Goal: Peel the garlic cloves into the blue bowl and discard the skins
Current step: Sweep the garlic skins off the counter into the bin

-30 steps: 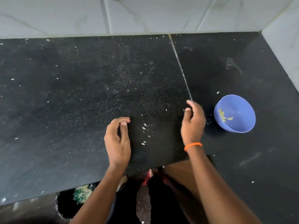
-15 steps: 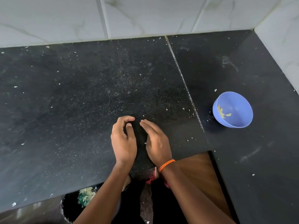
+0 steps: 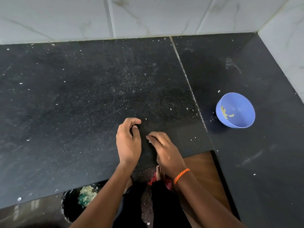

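Observation:
The blue bowl stands on the black counter at the right, with a few pale peeled garlic pieces inside. My left hand rests on its edge near the counter's front, fingers curled over toward the thumb, with nothing visible in them. My right hand lies just to its right, fingers straight and low over the counter, pointing at the left hand. A small white skin flake sits at its fingertips. Tiny skin bits dot the counter around both hands.
A white tiled wall runs along the back and right side. Below the counter's front edge stands a bin with a black bag holding skins. A brown cabinet panel and my bare feet show below.
My right hand has come left from beside the bowl across the counter to the left hand. The loose skin bits that lay between them no longer show. The left hand has stayed cupped.

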`<action>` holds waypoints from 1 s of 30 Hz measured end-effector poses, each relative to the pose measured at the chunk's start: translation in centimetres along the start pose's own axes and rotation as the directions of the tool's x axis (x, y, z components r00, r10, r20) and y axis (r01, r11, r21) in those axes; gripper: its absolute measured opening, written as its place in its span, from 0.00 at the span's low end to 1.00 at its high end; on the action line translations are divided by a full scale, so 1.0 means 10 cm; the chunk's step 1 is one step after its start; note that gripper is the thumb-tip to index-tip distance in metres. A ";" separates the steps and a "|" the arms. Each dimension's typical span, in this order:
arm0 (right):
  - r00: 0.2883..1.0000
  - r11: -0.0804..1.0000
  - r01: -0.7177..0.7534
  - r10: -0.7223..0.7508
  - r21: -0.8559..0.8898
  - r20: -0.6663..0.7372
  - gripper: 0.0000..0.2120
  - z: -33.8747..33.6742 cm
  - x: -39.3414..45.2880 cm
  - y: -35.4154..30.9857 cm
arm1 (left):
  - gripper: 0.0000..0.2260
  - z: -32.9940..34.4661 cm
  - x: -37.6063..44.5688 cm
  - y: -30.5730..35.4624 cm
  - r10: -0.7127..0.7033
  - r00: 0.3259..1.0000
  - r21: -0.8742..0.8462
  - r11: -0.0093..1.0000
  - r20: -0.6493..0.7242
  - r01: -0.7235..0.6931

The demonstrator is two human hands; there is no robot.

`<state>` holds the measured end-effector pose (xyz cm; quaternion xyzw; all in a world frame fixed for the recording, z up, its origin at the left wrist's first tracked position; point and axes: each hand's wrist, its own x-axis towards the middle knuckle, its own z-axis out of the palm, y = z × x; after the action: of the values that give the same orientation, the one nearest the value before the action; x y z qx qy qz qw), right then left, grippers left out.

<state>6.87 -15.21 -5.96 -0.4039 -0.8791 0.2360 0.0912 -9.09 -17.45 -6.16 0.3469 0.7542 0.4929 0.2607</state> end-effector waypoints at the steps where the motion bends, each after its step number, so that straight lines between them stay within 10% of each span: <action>1: 0.999 0.999 -0.024 0.024 0.022 -0.027 0.32 0.00 -0.03 0.01 | 0.16 -0.01 0.00 0.00 0.002 1.000 -0.005 1.000 -0.005 -0.002; 7: 0.935 0.960 -0.277 0.280 0.044 -0.220 0.29 0.05 0.03 -0.01 | 0.16 -0.06 0.00 -0.03 -0.007 1.000 -0.016 1.000 -0.027 0.006; 30: 0.999 0.936 -0.031 0.020 -0.350 -0.035 0.20 0.20 0.16 -0.50 | 0.14 -0.25 -0.07 0.00 -0.025 0.995 -0.100 0.995 -0.092 0.016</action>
<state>1.77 -17.49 -5.28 -0.4288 -0.9002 0.0704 0.0284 -10.49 -19.40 -5.19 0.3024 0.7435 0.5428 0.2474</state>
